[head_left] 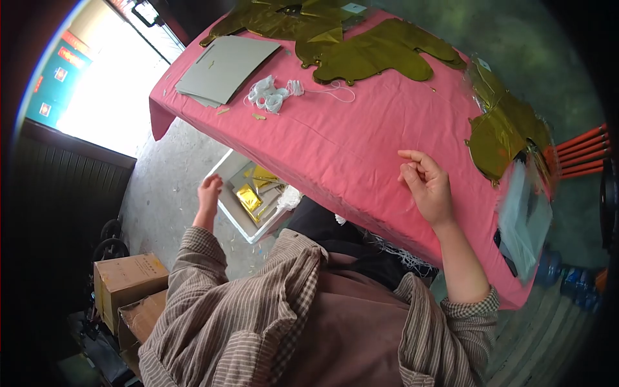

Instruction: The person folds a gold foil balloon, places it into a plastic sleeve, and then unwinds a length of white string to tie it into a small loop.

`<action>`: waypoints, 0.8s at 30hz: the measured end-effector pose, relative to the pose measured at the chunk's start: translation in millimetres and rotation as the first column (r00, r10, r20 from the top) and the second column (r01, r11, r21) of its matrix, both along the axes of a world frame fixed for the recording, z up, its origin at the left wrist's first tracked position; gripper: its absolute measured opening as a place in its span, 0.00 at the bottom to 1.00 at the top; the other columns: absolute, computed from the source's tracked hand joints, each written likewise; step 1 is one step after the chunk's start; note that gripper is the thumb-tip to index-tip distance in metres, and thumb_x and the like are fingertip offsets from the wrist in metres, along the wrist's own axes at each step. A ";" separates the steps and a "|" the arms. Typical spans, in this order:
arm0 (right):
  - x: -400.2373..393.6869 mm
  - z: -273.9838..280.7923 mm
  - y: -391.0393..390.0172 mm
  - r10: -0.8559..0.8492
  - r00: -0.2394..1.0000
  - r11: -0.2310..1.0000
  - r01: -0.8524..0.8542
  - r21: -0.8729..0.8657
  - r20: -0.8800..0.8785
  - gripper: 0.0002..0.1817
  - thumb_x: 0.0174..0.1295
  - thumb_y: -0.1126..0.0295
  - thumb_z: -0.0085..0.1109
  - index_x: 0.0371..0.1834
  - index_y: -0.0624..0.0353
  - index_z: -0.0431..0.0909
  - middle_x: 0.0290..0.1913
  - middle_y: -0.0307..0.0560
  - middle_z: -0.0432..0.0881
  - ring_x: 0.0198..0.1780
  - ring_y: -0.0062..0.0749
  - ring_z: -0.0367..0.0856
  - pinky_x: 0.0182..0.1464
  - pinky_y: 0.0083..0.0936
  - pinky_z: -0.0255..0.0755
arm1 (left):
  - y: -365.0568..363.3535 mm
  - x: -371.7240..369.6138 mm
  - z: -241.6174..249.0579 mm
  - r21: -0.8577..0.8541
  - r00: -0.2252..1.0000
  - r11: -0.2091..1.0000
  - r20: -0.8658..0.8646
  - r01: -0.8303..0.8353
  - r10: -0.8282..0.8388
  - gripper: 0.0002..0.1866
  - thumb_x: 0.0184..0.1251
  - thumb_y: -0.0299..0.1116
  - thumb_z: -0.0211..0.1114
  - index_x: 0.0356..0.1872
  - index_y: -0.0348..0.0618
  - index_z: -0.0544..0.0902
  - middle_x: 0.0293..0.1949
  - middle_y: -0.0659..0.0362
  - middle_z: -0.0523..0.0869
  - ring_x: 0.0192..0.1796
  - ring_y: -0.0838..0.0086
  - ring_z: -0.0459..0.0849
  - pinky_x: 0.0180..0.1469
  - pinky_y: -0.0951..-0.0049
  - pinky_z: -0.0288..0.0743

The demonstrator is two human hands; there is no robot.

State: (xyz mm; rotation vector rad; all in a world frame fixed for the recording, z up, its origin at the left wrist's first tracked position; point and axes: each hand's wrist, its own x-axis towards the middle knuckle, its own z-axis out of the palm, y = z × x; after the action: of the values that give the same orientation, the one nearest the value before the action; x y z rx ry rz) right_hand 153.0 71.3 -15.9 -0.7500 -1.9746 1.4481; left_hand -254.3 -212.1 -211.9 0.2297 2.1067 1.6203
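My right hand [425,187] is raised over the pink cloth [361,148] of the table, its fingers curled and thumb near them; whether something thin is between them is too small to tell. Out past the table's near edge, my left hand [209,191] hovers beside a white bin [235,219], fingers bent together, their contents hidden. Gold foil packets [248,197] and white material lie inside the bin. On the cloth rest a bundle of white string [267,95], a stack of grey boards [225,69] and flat gold foil balloons [374,58].
More gold foil [493,138] and clear plastic bags [523,219] lie at the table's right end. Cardboard boxes [129,277] stand on the floor at lower left. Blue bottles [577,287] and orange rods [583,151] are at the right.
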 end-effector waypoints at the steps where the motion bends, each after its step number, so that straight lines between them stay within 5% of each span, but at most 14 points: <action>1: 1.4 7.9 1.2 0.001 1.000 1.000 -0.001 0.008 -0.010 0.12 0.62 0.74 0.51 0.49 0.64 0.73 0.26 0.34 0.76 0.27 0.10 0.71 0.33 0.10 0.66 | 6.1 -8.2 18.0 0.076 0.997 0.996 -0.072 -0.037 0.043 0.12 0.62 0.33 0.57 0.45 0.43 0.79 0.36 0.63 0.81 0.36 0.80 0.77 0.36 0.80 0.69; 3: 7.3 30.4 2.7 -0.084 0.914 0.977 -0.002 0.212 0.397 0.18 0.57 0.72 0.56 0.52 0.63 0.71 0.32 0.38 0.77 0.30 0.18 0.74 0.35 0.14 0.69 | 17.5 -25.2 55.8 0.212 0.964 0.971 -0.217 -0.106 0.153 0.12 0.63 0.31 0.56 0.46 0.42 0.78 0.38 0.63 0.80 0.39 0.80 0.77 0.38 0.80 0.70; 7: 23.2 28.5 26.6 -0.293 0.842 0.834 -0.005 0.551 0.452 0.25 0.51 0.70 0.60 0.55 0.61 0.69 0.42 0.45 0.75 0.42 0.32 0.75 0.45 0.25 0.69 | 58.1 -38.7 139.5 0.369 0.840 0.923 -0.462 -0.109 0.284 0.11 0.64 0.30 0.55 0.46 0.39 0.76 0.41 0.61 0.79 0.42 0.78 0.77 0.41 0.79 0.71; 9: 28.9 25.0 36.0 -0.344 0.788 0.752 -0.095 0.653 0.510 0.29 0.49 0.69 0.61 0.57 0.60 0.67 0.54 0.50 0.69 0.57 0.44 0.68 0.57 0.35 0.62 | 89.2 -26.1 178.2 0.285 0.618 0.951 -0.772 0.124 0.150 0.11 0.64 0.30 0.56 0.46 0.39 0.76 0.43 0.60 0.78 0.47 0.75 0.77 0.48 0.78 0.70; 11: 24.0 20.5 38.8 -0.321 0.784 0.760 -0.121 0.638 0.531 0.28 0.50 0.68 0.61 0.57 0.60 0.67 0.58 0.51 0.67 0.60 0.44 0.64 0.60 0.35 0.59 | 123.5 -8.2 210.1 0.035 0.484 0.969 -0.870 0.245 -0.091 0.11 0.62 0.29 0.58 0.44 0.36 0.77 0.44 0.58 0.79 0.48 0.73 0.77 0.50 0.74 0.70; 13: 17.6 17.0 39.1 -0.299 0.776 0.769 -0.148 0.622 0.555 0.28 0.51 0.67 0.60 0.57 0.59 0.67 0.61 0.52 0.64 0.64 0.44 0.61 0.63 0.36 0.55 | 161.3 10.0 229.7 -0.262 0.322 0.898 -0.867 0.353 -0.380 0.12 0.60 0.30 0.59 0.43 0.37 0.78 0.44 0.55 0.79 0.48 0.68 0.78 0.51 0.71 0.71; 15: 6.4 16.1 38.3 -0.209 0.811 0.791 -0.188 0.582 0.546 0.28 0.52 0.65 0.60 0.57 0.59 0.67 0.64 0.53 0.61 0.65 0.46 0.60 0.65 0.36 0.54 | 198.1 28.7 236.8 -0.354 0.196 0.834 -0.863 0.423 -0.465 0.12 0.57 0.31 0.60 0.41 0.39 0.79 0.42 0.52 0.79 0.48 0.60 0.77 0.52 0.66 0.69; 19: -1.7 1.5 39.9 -0.168 0.839 0.759 -0.224 0.611 0.517 0.27 0.56 0.63 0.56 0.59 0.61 0.65 0.64 0.55 0.60 0.66 0.47 0.57 0.66 0.38 0.51 | 249.6 26.2 231.1 -0.528 0.106 0.712 -0.764 0.463 -0.636 0.16 0.55 0.36 0.61 0.45 0.43 0.79 0.46 0.53 0.78 0.49 0.60 0.76 0.52 0.66 0.70; 21: -0.3 -2.3 37.9 -0.182 0.842 0.725 -0.234 0.647 0.508 0.27 0.57 0.64 0.55 0.59 0.61 0.65 0.64 0.55 0.61 0.66 0.47 0.57 0.66 0.39 0.50 | 258.5 29.9 231.4 -0.690 0.072 0.697 -0.699 0.193 -0.712 0.18 0.55 0.39 0.61 0.48 0.45 0.78 0.48 0.54 0.78 0.50 0.61 0.76 0.52 0.66 0.71; 22: 1.4 -3.1 36.8 -0.189 0.846 0.691 -0.246 0.679 0.499 0.27 0.57 0.64 0.54 0.60 0.61 0.64 0.64 0.55 0.61 0.67 0.47 0.56 0.67 0.40 0.49 | 259.5 28.6 233.6 -0.688 0.074 0.699 -0.700 0.196 -0.710 0.18 0.55 0.39 0.61 0.48 0.45 0.78 0.48 0.54 0.78 0.50 0.61 0.76 0.52 0.66 0.71; 24: 2.5 -3.8 36.6 -0.181 0.849 0.686 -0.253 0.683 0.496 0.27 0.58 0.64 0.54 0.60 0.61 0.64 0.64 0.56 0.61 0.67 0.46 0.56 0.67 0.40 0.48 | 253.8 31.6 252.3 -0.868 0.279 0.485 -0.493 -0.101 -0.824 0.24 0.54 0.39 0.61 0.54 0.45 0.74 0.50 0.54 0.77 0.54 0.62 0.75 0.53 0.65 0.71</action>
State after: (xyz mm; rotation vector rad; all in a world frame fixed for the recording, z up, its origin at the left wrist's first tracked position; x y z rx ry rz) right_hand 155.5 107.9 -19.8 -0.7636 -2.7199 0.3204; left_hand -222.7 41.7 40.3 1.5630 2.8592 -0.1325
